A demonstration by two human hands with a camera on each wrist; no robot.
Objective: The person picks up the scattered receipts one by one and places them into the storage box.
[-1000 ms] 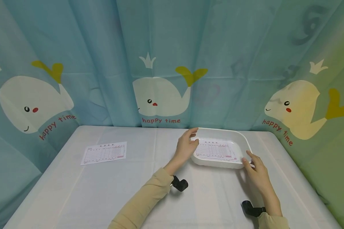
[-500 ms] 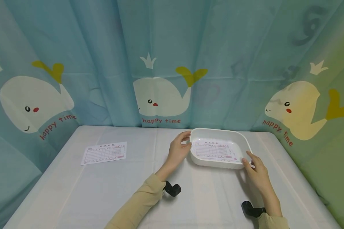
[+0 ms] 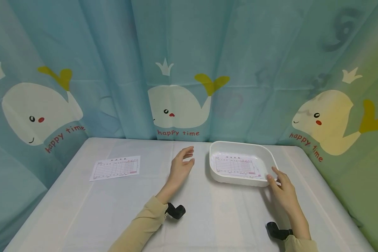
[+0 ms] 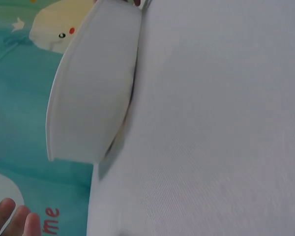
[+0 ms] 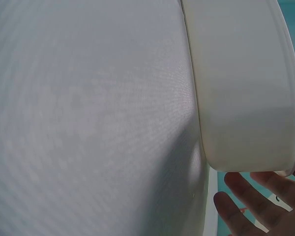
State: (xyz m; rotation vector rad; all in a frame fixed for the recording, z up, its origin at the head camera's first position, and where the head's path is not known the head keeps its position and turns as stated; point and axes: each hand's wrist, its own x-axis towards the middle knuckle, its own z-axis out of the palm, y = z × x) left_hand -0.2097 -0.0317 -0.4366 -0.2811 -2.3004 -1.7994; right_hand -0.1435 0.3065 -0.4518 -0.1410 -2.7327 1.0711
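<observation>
A shallow white plastic tray (image 3: 244, 182) with rounded corners stands toward the table's back right. Inside it lie printed paper forms (image 3: 236, 165) with red and purple lines; they seem to overlap. My right hand (image 3: 283, 190) holds the tray's near right corner, thumb at the front rim and fingers along the right end. In the right wrist view its fingers (image 5: 255, 201) lie against the outer wall. To the left of the tray, apart from it, my left hand (image 3: 179, 168) hangs over the table, fingers loosely bent and holding nothing. Another printed form (image 3: 114, 168) lies flat at the left.
A white cloth covers the table (image 3: 189, 224). Behind it hangs a blue-green curtain (image 3: 182, 42) with printed whales, close to the table's back edge. Black wrist cameras (image 3: 176, 211) sit on both wrists.
My left hand has come off the tray's left end and moved left, away from it. My right hand has stayed at the near right corner. The tray looks nearly unmoved.
</observation>
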